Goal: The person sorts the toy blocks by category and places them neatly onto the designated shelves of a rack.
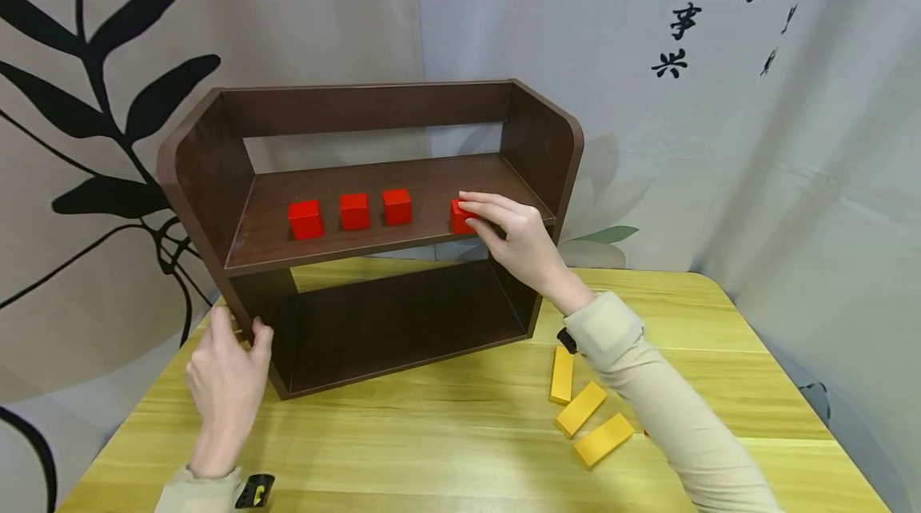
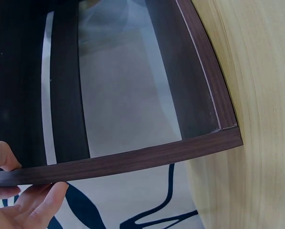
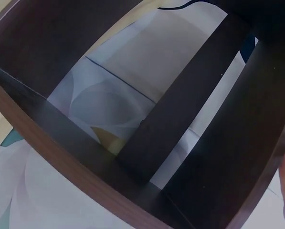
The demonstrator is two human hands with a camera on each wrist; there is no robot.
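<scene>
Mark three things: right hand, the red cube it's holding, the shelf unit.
right hand (image 1: pixel 520 237), head view, back of the hand.
red cube (image 1: pixel 459 219), head view, visible left face beside the fingers.
shelf unit (image 1: pixel 360 108), head view, top back rail.

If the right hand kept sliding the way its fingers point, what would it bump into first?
The right hand holds the rightmost red cube, with its fingers pointing left along the upper shelf. Going on, it would probably meet the next red cube first, though depth is uncertain.

The wooden table (image 1: pixel 446 425) carries a brown shelf (image 1: pixel 374 337) bearing 4 red cubes (image 1: pixel 355 211) and, beside it, 3 yellow blocks (image 1: pixel 580 408)
</scene>
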